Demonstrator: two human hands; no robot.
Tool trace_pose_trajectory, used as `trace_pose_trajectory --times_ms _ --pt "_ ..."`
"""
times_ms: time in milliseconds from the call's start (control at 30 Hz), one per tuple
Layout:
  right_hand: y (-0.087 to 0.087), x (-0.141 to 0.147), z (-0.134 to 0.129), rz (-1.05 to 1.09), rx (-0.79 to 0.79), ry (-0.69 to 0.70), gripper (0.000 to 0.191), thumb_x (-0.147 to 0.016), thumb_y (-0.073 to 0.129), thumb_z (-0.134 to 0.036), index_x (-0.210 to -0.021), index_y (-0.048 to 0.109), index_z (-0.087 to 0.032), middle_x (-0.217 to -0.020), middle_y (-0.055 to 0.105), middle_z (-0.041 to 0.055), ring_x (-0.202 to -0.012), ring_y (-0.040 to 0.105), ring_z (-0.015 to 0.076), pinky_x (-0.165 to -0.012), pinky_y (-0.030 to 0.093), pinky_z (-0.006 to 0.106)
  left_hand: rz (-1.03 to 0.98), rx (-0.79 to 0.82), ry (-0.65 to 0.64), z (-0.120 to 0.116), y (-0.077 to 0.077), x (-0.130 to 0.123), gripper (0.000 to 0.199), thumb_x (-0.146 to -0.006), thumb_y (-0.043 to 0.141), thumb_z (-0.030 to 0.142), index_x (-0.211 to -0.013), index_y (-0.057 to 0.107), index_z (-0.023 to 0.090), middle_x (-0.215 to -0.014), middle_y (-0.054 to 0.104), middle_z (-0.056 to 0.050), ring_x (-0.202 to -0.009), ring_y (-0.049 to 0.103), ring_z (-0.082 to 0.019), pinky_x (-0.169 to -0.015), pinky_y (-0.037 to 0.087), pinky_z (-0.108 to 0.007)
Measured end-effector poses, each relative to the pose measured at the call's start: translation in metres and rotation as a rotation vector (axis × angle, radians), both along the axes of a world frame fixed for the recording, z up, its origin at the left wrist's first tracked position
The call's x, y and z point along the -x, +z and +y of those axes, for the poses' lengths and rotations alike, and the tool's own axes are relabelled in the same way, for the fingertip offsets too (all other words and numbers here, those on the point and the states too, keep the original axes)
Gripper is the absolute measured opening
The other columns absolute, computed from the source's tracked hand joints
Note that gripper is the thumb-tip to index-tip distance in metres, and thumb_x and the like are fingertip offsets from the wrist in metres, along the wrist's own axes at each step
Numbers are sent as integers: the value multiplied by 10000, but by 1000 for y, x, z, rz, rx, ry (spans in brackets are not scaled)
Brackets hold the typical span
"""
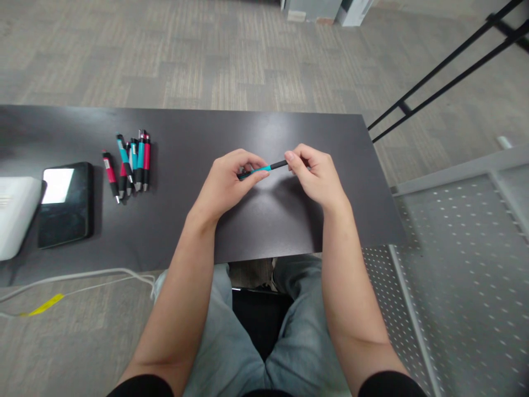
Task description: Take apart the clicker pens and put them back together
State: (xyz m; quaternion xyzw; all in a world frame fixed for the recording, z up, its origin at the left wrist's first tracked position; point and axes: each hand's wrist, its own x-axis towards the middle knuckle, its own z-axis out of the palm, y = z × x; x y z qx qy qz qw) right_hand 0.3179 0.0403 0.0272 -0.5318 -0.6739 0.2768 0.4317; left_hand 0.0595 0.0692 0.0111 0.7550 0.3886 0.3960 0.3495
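Note:
A pen [270, 167] with a teal barrel and a black grip is held between my two hands, above the dark table [264, 231]. My left hand [231, 179] pinches its teal part between thumb and fingers. At the black end, the thumb and forefinger of my right hand [313, 172] are closed on it, hiding the tip. Off to the left lies a loose bunch of several teal pens [141, 160] and red pens [109, 173] with black ends, some overlapping.
Left of the pens lies a black device with a glossy top [66, 220], beside a white box [16, 212]. A white cable [95, 273] with a yellow tag [46, 304] runs below the table's front edge. A perforated metal panel [467, 248] and black rails [438, 82] stand at the right.

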Motion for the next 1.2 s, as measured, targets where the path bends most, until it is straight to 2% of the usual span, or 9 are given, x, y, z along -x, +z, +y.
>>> trace_pose_trajectory --times_ms 133,200,333,400,567,667,833,1033,1200 --pt "-1 2 0 7 -8 -3 825 -1067 716 -1063 -794 630 -289 -727 558 -5 -722 486 217 -742 431 404 -7 -13 31 1 -3 -2 393 -1004 1005 637 -1183 904 301 -1149 852 -73 -982 785 -275 -912 672 -442" --pt "-1 2 0 19 -13 -11 813 -1070 729 -1051 -799 633 -290 -741 576 0 -729 504 220 -749 444 405 -12 -13 33 1 -5 -2 420 -1017 973 653 -1231 908 297 -1207 869 -91 -1030 797 -293 -927 672 -445" --pt "-2 -1 -1 56 -12 -35 771 -1069 783 -1010 -820 646 -294 -774 598 10 -755 537 231 -759 487 405 20 16 -9 2 -5 -1 491 -1166 758 735 -1011 894 289 -988 866 -79 -958 799 -304 -908 646 -444" --pt "-2 -1 -1 64 -4 -46 756 -1063 802 -1000 -829 649 -297 -786 603 15 -775 548 240 -760 503 405 30 15 -14 2 -2 0 528 -1173 754 752 -945 878 292 -902 838 -60 -891 780 -293 -889 633 -444" --pt "-2 0 0 51 -3 -59 780 -1052 787 -1023 -815 626 -298 -777 589 17 -794 558 247 -772 524 406 -8 -75 50 1 2 0 333 -1094 891 634 -1027 898 308 -1039 864 -67 -995 781 -304 -934 651 -456" --pt "-2 1 1 51 -9 -74 776 -1060 781 -1017 -823 617 -296 -782 576 15 -792 541 242 -770 517 404 7 -54 52 1 0 -2 320 -1117 852 622 -1103 909 307 -1117 875 -81 -1056 793 -310 -940 656 -444" --pt "-2 2 1 52 13 -65 760 -1055 791 -1011 -856 601 -303 -802 532 15 -810 522 250 -750 481 402 40 -13 -20 1 -1 -3 415 -1171 788 656 -1018 919 293 -982 871 -67 -937 802 -299 -910 640 -444" --pt "-4 6 1 42 8 -53 795 -1078 724 -1037 -828 563 -300 -781 489 11 -818 531 252 -776 492 403 20 -123 56 -2 1 -1 185 -1093 884 471 -1025 924 304 -993 850 -58 -929 760 -293 -878 600 -450" --pt "-8 10 4 21 1 -68 781 -1127 696 -995 -823 539 -293 -770 467 -1 -806 526 239 -786 486 389 41 -132 103 -2 2 -1 188 -1093 874 481 -1039 903 303 -1036 847 -57 -975 747 -297 -909 621 -444"
